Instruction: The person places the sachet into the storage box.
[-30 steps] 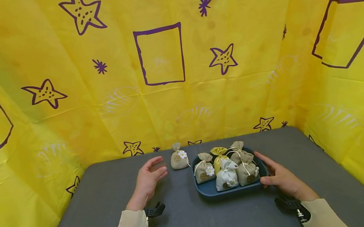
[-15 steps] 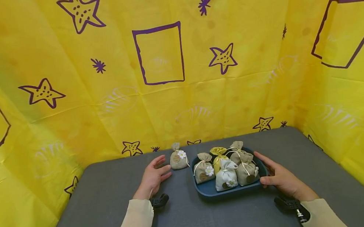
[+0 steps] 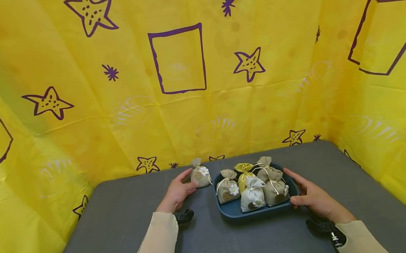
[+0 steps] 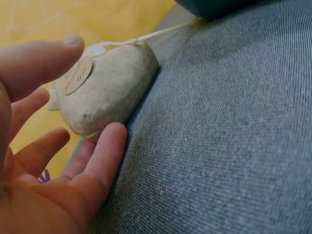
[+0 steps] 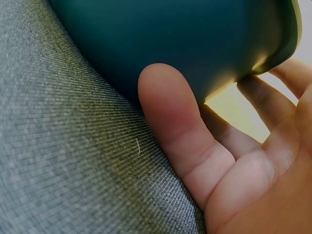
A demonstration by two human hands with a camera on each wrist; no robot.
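A small beige drawstring pouch with a white flower and a round tag stands on the table, left of a dark blue tray. My left hand reaches its left side. Fingertips touch the pouch low down in the left wrist view, while the thumb stands apart from it. At the tray's right end my right hand holds the wall, its thumb pressed against the outside. Several pouches stand in the tray, among them a white pouch, a yellow pouch and a beige pouch.
The grey cloth-covered table reaches back to a yellow curtain printed with purple stars. More curtain hangs along both sides. A black wrist mount sits at the left wrist, and another black mount at the right.
My left hand has moved right and slightly forward, from apart to touching the lone pouch. My right hand and the tray have stayed in place.
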